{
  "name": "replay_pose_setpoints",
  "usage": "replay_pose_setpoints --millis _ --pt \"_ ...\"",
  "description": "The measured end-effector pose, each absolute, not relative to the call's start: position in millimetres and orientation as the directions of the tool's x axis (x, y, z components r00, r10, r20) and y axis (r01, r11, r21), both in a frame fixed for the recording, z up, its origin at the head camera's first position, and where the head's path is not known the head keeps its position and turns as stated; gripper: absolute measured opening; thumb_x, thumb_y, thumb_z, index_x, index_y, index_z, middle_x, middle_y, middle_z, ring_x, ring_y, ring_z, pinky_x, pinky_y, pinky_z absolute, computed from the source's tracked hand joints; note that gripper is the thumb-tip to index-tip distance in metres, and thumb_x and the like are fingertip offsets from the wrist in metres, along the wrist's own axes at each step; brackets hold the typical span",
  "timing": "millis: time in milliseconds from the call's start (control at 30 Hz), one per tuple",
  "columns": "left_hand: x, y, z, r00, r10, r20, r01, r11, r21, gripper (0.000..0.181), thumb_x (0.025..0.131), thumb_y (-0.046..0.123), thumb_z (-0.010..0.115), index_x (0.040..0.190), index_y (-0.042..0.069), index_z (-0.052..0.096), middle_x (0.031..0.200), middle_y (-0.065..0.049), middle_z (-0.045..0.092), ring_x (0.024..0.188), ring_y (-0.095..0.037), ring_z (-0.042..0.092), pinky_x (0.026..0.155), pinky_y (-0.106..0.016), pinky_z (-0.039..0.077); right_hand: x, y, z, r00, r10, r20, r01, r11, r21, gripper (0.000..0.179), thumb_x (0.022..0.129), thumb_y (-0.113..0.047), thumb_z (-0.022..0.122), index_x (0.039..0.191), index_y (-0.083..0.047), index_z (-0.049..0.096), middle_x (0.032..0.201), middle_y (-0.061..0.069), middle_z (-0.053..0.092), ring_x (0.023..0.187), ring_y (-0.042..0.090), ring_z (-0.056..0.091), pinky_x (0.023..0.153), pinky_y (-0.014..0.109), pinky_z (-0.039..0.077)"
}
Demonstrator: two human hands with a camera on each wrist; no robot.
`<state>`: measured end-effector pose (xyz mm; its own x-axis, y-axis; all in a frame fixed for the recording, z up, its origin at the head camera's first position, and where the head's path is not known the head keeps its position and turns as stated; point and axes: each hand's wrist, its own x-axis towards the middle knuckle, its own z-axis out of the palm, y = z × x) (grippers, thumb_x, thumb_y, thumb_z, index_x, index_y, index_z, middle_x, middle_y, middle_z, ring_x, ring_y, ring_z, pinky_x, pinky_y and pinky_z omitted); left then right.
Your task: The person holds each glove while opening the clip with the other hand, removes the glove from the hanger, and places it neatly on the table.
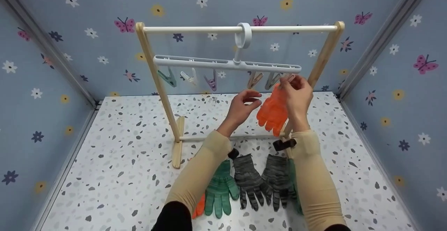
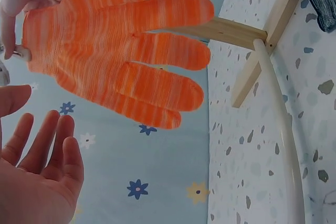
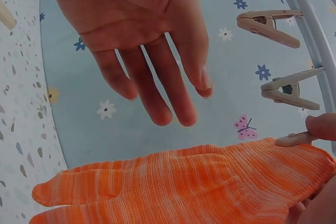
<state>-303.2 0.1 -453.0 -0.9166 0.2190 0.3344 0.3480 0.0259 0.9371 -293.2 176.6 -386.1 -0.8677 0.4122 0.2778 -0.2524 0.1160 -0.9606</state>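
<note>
An orange knitted glove [image 1: 274,109] hangs fingers-down near the hanger's right end. At its cuff, my right hand [image 1: 297,93] pinches a pale clothespin [image 3: 295,139]; the thumb lies on the clip and other fingers are behind the cuff. The clothespin's jaws overlap the cuff edge. My left hand [image 1: 242,107] is held in the air just left of the glove, fingers loosely spread and holding nothing. Above both hands is the white hanger [image 1: 227,64], hooked over the rod [image 1: 195,30].
Several other clothespins dangle from the hanger, among them a green one [image 1: 167,77] and a purple one [image 1: 211,81]. On the speckled surface lie a green glove [image 1: 220,189], grey gloves [image 1: 248,178] and part of another orange glove [image 1: 199,208]. A wooden stand post [image 1: 323,58] rises beside my right hand.
</note>
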Motion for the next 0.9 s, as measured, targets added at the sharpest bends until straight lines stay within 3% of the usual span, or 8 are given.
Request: replay_pose_setpoints --millis 233,467,733,900 --pt "-309.7 19.4 -450.0 -0.899 0.242 0.366 0.364 -0.055 0.930 0.029 0.093 0.009 0.072 0.119 0.000 0.064 0.117 -0.015 0.068 0.112 -0.026 0.063 0.094 -0.031 0.050 -289.5 176.8 -388.5 -0.860 0.424 0.283 -0.258 0.116 -0.959 0.039 0.088 -0.024 0.078 0.121 -0.004 0.068 0.108 0.014 0.068 0.100 0.022 0.062 0.089 0.030 0.052" --pt "-311.7 30.5 -446.9 -0.906 0.234 0.354 0.357 -0.030 0.934 0.026 0.092 0.011 0.074 0.116 0.005 0.066 0.112 -0.005 0.070 0.106 -0.013 0.064 0.091 -0.025 0.051 -285.8 177.8 -389.6 -0.863 0.423 0.277 -0.260 0.097 -0.961 0.041 0.089 -0.023 0.078 0.123 -0.004 0.067 0.113 0.014 0.067 0.104 0.023 0.062 0.092 0.031 0.051" --pt "-310.3 38.0 -444.4 -0.920 0.226 0.319 0.313 -0.061 0.948 0.025 0.092 0.011 0.074 0.114 0.002 0.066 0.114 -0.008 0.070 0.106 -0.015 0.065 0.091 -0.026 0.051 -284.5 175.9 -390.4 -0.863 0.424 0.276 -0.258 0.099 -0.961 0.038 0.087 -0.021 0.080 0.119 -0.003 0.068 0.110 0.014 0.068 0.103 0.022 0.062 0.090 0.030 0.051" --pt "-307.3 41.8 -444.7 -0.936 0.212 0.282 0.273 -0.072 0.959 0.027 0.092 0.017 0.074 0.117 0.007 0.069 0.111 -0.005 0.071 0.102 -0.014 0.065 0.088 -0.027 0.052 -283.4 174.0 -390.4 -0.863 0.417 0.285 -0.273 0.090 -0.958 0.036 0.087 -0.019 0.080 0.117 -0.003 0.069 0.108 0.014 0.069 0.101 0.023 0.063 0.087 0.029 0.051"
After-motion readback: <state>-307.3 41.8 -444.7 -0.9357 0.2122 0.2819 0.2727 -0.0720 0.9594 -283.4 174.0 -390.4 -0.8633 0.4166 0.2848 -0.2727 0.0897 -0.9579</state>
